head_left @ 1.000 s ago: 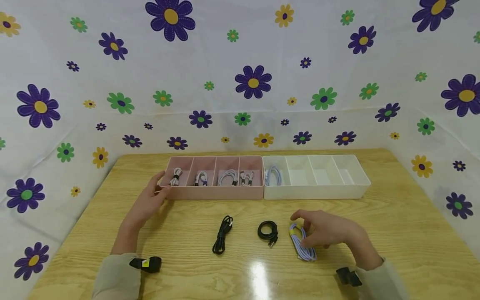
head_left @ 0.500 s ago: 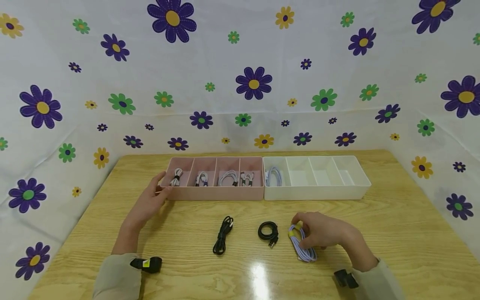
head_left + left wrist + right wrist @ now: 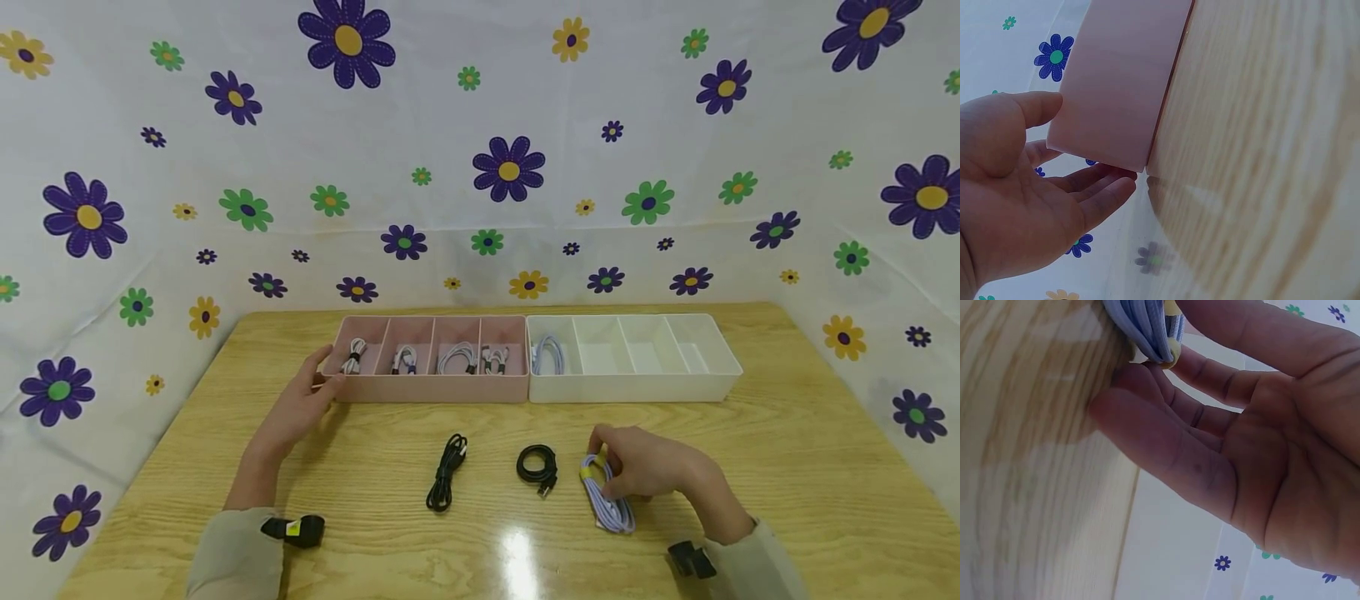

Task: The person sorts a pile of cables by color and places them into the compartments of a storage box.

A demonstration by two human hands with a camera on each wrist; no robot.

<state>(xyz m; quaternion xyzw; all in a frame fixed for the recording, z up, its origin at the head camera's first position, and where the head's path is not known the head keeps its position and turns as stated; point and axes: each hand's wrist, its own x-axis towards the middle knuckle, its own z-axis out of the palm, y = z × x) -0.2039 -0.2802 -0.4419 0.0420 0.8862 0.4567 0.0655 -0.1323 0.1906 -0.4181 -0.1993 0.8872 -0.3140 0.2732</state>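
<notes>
My right hand (image 3: 651,461) pinches a coiled lavender cable (image 3: 609,500) with a yellow tie, thumb on the near side and index finger at the far end. In the right wrist view the bundle (image 3: 1144,325) sits between thumb and fingers, low over the wood. My left hand (image 3: 303,404) rests at the left front corner of a pink divided box (image 3: 435,389). Its thumb touches the front rim, and the other fingers lie loosely along the end wall, as the left wrist view shows. Small tied white cables (image 3: 456,358) lie in the pink compartments.
A white divided box (image 3: 633,388) adjoins the pink one; its leftmost compartment holds a pale lavender cable (image 3: 550,355). Two black cables lie on the wooden table: a long bundle (image 3: 446,473) and a round coil (image 3: 537,465). A flowered cloth (image 3: 480,108) hangs behind.
My right fingers have closed on the lavender cable, and its bundle has shifted slightly right and toward me. The left hand has stayed at the pink box.
</notes>
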